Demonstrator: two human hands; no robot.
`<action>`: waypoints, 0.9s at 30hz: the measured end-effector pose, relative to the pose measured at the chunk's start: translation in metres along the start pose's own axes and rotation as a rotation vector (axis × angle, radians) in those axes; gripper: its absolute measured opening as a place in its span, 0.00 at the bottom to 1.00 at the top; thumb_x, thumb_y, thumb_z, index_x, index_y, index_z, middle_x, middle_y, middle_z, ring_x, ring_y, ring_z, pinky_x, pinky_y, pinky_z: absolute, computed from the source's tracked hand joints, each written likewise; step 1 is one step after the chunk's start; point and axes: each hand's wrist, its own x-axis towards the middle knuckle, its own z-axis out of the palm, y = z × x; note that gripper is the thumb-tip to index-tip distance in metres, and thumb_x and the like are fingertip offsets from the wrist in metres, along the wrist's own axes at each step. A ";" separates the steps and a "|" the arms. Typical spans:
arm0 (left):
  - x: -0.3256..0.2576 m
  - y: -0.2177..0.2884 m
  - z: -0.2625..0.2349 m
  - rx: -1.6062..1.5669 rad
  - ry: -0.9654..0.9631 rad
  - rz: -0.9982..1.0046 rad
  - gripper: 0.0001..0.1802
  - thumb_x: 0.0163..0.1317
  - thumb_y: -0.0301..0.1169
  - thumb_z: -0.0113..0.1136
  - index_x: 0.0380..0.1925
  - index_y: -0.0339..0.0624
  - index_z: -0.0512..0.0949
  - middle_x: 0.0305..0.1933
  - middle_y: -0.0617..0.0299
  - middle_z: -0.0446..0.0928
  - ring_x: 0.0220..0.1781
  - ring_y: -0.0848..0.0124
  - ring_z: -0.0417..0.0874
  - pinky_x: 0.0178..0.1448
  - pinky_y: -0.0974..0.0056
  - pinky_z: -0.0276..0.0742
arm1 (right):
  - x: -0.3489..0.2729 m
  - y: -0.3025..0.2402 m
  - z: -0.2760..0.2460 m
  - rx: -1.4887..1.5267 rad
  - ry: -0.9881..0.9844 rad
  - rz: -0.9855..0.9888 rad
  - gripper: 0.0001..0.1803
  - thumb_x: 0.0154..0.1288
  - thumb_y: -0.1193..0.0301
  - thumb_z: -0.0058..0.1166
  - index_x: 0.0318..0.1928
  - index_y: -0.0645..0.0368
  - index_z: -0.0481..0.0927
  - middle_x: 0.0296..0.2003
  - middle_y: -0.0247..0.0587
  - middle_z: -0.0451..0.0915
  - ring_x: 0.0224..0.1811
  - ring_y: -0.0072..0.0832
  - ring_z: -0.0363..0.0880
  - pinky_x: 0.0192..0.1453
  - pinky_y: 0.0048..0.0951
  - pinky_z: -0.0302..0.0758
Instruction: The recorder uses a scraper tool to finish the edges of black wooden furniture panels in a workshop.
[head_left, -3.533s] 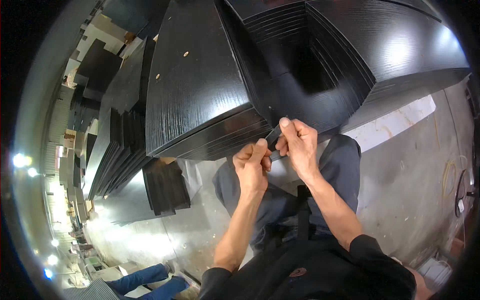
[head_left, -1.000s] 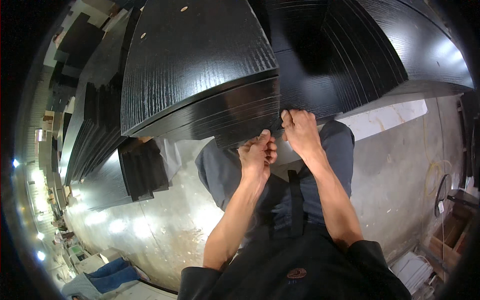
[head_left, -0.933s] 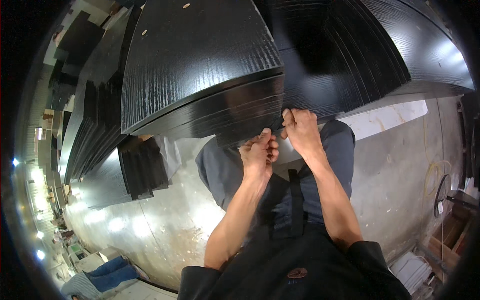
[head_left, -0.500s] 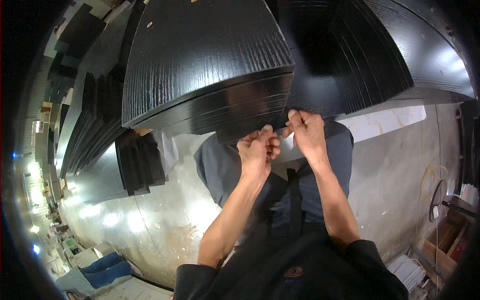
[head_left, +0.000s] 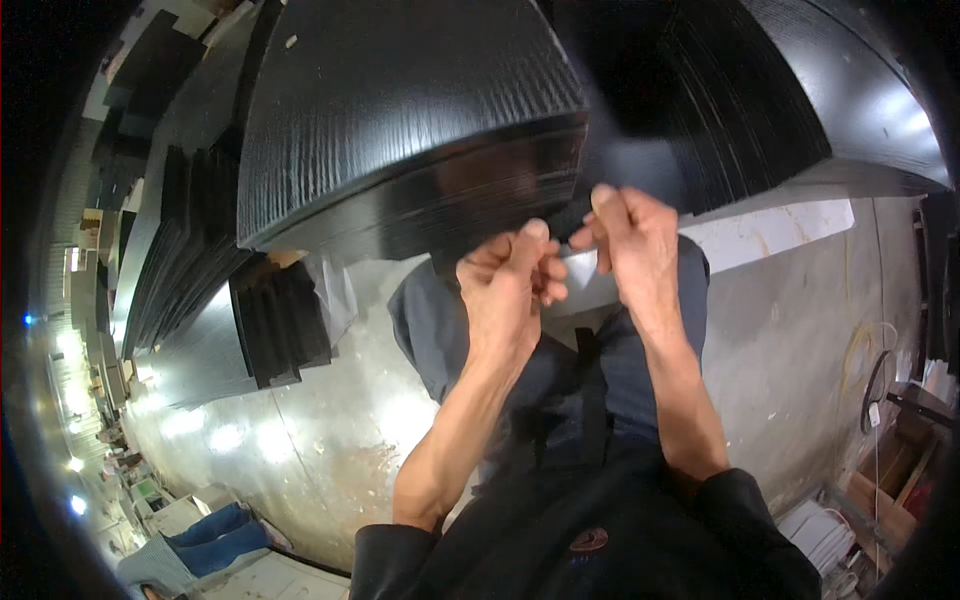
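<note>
My left hand [head_left: 505,283] is closed, thumb pressed against curled fingers, in front of the lower face of a stack of black wood-grain boards [head_left: 420,200]. Beside it on the right, my right hand [head_left: 640,243] is pinched in the same way, its thumb pointing up near the stack's right corner. A small gap separates the hands. Whatever lies between the fingertips is too small or too hidden to make out. Both hands are above my knees, close to the stack.
More black boards [head_left: 745,110] stand stacked to the right, above a white panel [head_left: 780,237]. At the left are further stacks of black boards [head_left: 185,240]. A person's blue-trousered legs [head_left: 215,540] show at the lower left. A cable [head_left: 876,400] hangs at the right.
Both hands have come slightly up and appear larger, with the right hand shifted a little to the right. The view has shifted slightly.
</note>
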 end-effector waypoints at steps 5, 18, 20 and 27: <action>0.019 -0.043 -0.020 0.014 0.044 -0.159 0.11 0.65 0.32 0.64 0.27 0.36 0.80 0.21 0.59 0.78 0.16 0.73 0.76 0.20 0.71 0.66 | -0.004 0.052 0.001 -0.093 -0.054 0.168 0.22 0.73 0.65 0.48 0.27 0.70 0.81 0.17 0.43 0.81 0.13 0.22 0.74 0.19 0.25 0.70; -0.002 0.000 -0.005 0.056 0.004 0.041 0.12 0.65 0.33 0.65 0.28 0.34 0.81 0.20 0.59 0.79 0.16 0.74 0.76 0.21 0.72 0.69 | -0.003 -0.003 0.004 0.045 0.005 -0.042 0.21 0.72 0.65 0.49 0.25 0.69 0.79 0.19 0.46 0.82 0.13 0.21 0.73 0.19 0.26 0.69; -0.006 0.006 -0.003 0.109 -0.023 0.064 0.13 0.65 0.34 0.65 0.27 0.34 0.81 0.20 0.59 0.79 0.16 0.73 0.76 0.22 0.72 0.70 | -0.011 -0.006 0.000 0.056 -0.002 0.020 0.21 0.72 0.65 0.49 0.25 0.69 0.79 0.19 0.46 0.82 0.13 0.22 0.73 0.19 0.26 0.69; 0.021 -0.045 -0.020 0.002 0.050 -0.187 0.12 0.66 0.31 0.63 0.27 0.34 0.81 0.20 0.58 0.78 0.17 0.72 0.75 0.21 0.70 0.68 | 0.004 0.051 -0.001 -0.106 -0.083 0.119 0.22 0.72 0.66 0.47 0.23 0.70 0.79 0.18 0.46 0.81 0.14 0.24 0.75 0.21 0.28 0.71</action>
